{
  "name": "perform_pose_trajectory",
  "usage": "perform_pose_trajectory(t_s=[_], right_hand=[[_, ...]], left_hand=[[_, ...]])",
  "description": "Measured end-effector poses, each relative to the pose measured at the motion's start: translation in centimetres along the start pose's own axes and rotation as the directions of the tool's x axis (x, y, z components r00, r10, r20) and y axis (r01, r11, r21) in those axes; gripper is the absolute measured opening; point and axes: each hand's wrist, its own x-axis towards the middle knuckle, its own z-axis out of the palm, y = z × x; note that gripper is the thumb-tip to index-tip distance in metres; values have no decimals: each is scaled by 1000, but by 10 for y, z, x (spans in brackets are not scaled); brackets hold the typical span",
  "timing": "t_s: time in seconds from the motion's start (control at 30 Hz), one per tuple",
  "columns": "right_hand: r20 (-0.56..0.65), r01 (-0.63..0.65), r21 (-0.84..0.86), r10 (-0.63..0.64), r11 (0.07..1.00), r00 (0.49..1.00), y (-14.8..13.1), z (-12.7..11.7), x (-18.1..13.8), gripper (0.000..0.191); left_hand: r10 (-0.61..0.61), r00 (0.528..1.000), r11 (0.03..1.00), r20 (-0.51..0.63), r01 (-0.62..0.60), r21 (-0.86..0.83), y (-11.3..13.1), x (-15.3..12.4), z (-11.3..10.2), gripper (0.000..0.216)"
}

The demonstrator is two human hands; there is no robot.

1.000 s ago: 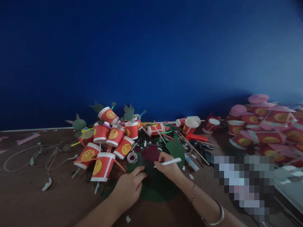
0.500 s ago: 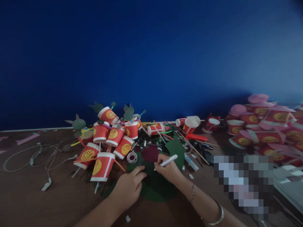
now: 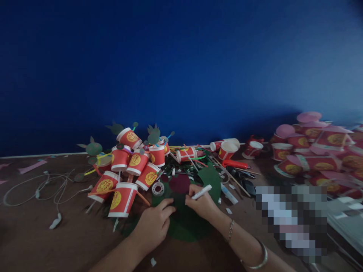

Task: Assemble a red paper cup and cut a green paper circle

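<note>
Between the thumb and fingers of my right hand [image 3: 202, 202] is a white marker [image 3: 202, 192], its tail slanting up to the right. The tip end is low, at the dark green paper, and is partly covered by my fingers. My left hand [image 3: 155, 221] rests on the paper's left side with its fingers stretched out, holding nothing that I can see. The round dark green paper [image 3: 190, 230] lies flat on the table beneath both hands. A dark maroon paper piece [image 3: 179, 183] lies on it just beyond my fingers.
Red paper cups [image 3: 123, 200] with straws and paper heads stand at left, beside a tape roll [image 3: 158, 188]. White earphones [image 3: 55, 222] lie far left. Red-handled scissors [image 3: 236, 164], black objects and a glue tube [image 3: 229, 193] lie right. Pink-topped cups [image 3: 323, 163] are piled far right.
My right hand and the marker have shifted very slightly over the green paper. The left hand stays in place.
</note>
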Motion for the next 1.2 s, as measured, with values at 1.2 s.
perform_pose_trajectory(t_s=[1.2], right_hand=[[-5, 24, -22, -24, 999, 1000, -5, -1, 0, 24]], left_hand=[[17, 1000, 1000, -8, -17, 4, 0, 1, -1, 42]])
